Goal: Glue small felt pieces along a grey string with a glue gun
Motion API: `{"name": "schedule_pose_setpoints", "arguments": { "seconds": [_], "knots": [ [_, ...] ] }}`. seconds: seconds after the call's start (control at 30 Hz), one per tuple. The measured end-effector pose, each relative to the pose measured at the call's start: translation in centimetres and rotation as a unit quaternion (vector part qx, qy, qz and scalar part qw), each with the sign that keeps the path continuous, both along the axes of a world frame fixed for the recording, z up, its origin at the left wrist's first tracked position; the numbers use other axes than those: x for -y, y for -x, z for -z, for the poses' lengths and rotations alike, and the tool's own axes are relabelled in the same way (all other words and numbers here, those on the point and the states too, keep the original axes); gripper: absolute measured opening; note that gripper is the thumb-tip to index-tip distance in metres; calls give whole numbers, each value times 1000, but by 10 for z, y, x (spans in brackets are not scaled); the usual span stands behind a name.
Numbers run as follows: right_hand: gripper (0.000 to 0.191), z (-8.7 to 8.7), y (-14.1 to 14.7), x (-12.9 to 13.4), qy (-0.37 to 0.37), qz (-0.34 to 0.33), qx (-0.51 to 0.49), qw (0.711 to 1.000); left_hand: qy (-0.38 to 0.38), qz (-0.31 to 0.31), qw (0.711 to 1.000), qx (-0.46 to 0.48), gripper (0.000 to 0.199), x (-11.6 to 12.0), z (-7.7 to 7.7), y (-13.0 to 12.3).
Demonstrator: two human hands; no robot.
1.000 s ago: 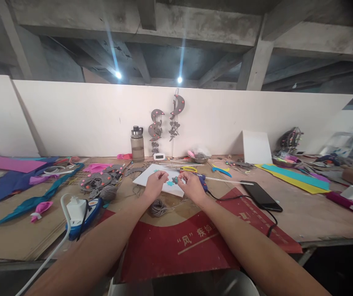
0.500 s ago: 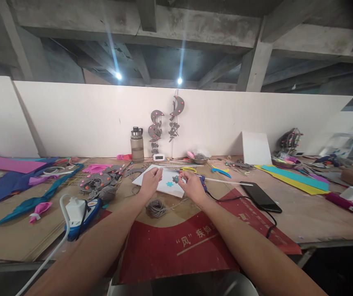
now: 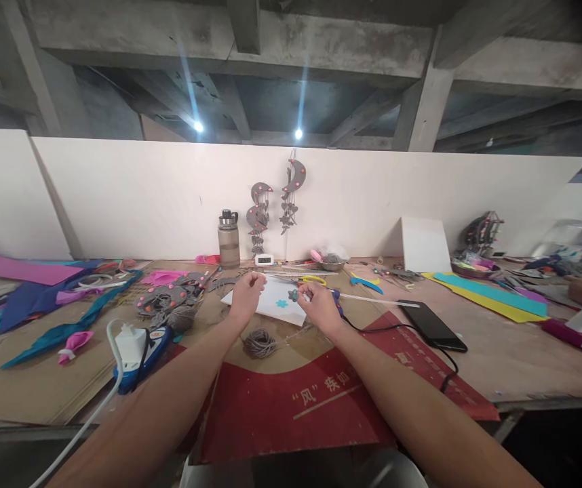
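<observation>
My right hand (image 3: 318, 306) pinches a small grey felt piece (image 3: 294, 296) with a bit of teal on it, above the right part of a white sheet (image 3: 270, 308). Over the sheet's left part is my left hand (image 3: 248, 295), its fingers closed together; anything between them is too small to make out. A teal flower shape (image 3: 281, 303) lies on the sheet between my hands. Just in front of the sheet sits a coil of grey yarn (image 3: 260, 343). A glue gun (image 3: 338, 301), partly hidden, lies behind my right hand with a white stick out of it.
A black phone (image 3: 432, 325) lies to the right, a power strip (image 3: 143, 359) with a white plug to the left. At the back stand a water bottle (image 3: 228, 240) and a small clock (image 3: 264, 259). Grey moon hangings (image 3: 295, 176) are on the white partition. Felt sheets (image 3: 494, 298) lie far right.
The view has shifted slightly, so everything sits a little further right. My left hand has moved slightly away from my right hand; the right still pinches the grey piece.
</observation>
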State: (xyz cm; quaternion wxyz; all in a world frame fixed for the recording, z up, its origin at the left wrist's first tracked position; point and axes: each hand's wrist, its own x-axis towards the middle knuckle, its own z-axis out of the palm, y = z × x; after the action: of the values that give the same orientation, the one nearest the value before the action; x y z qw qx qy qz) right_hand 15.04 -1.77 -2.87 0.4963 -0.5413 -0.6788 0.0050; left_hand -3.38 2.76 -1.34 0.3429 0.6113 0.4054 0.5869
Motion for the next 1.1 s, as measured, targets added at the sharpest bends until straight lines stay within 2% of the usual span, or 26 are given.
{"name": "schedule_pose_setpoints", "arguments": {
  "seconds": [0.23, 0.33, 0.47, 0.7, 0.93, 1.1],
  "knots": [
    [10, 1, 0, 1, 1, 6, -4, 1000, -45, -11, 999, -20, 25, 6, -5, 4],
    [10, 1, -1, -1, -7, 6, -6, 1000, -37, -22, 998, -38, 31, 2, -2, 4],
    [12, 3, -3, -4, -3, 8, -10, 1000, -28, 1, 999, -38, 41, -2, 2, 1],
    [13, 2, -4, -3, 2, 7, -12, 1000, 8, 3, 1000, -22, 17, -3, 1, -2],
    [13, -1, -3, -1, -2, 12, -21, 1000, 1, 28, 999, -18, 15, -7, 7, -4],
    [14, -3, -3, 0, 1, 18, -24, 1000, 5, 47, 999, -7, 21, -6, 4, -6]
  ]
}}
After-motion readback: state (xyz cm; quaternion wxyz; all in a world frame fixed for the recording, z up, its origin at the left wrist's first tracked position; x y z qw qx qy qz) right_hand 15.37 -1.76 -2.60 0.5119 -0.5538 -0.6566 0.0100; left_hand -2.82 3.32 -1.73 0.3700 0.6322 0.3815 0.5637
